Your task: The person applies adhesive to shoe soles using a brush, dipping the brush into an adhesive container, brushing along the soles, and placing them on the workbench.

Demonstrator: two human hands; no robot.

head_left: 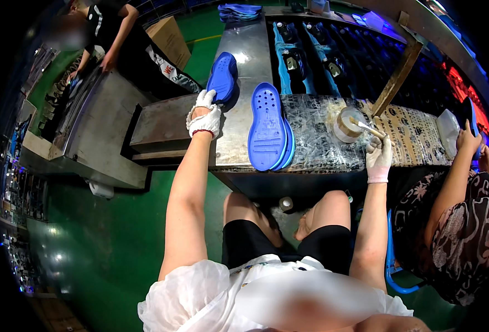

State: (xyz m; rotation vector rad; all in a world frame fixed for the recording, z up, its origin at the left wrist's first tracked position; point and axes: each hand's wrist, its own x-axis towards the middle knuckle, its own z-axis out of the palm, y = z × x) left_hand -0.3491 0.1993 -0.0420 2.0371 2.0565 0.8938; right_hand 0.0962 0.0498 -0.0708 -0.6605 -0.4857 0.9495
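From up here I see my left hand (204, 114), in a white glove, stretched out over the metal workbench (250, 50) with its fingers closed on the heel end of a blue shoe sole (223, 76). That sole lies lengthwise on the bench's bare steel, running away from me, well apart from the stack nearer me.

That stack of blue soles (268, 127) sits just to the right of my left hand; I count at least 2, the top one with holes at the toe and ridges at the heel, and it overlaps the edge of the printed paper sheet (410, 135) that covers the right part of the bench.

My right hand (378, 156), also gloved white, is clamped on the wooden handle of a brush (367, 128), whose far end dips into a small round glue pot (346, 125) standing on the covered surface. What the pot holds looks pale, though the glare makes it hard to tell.

Beyond the bench, a conveyor (310, 61) carries dark shoe parts on blue trays. At the far right another person's hand (467, 139) is raised near a blue sole, and a third person in black stands at a grey machine (98, 119) on the upper left.
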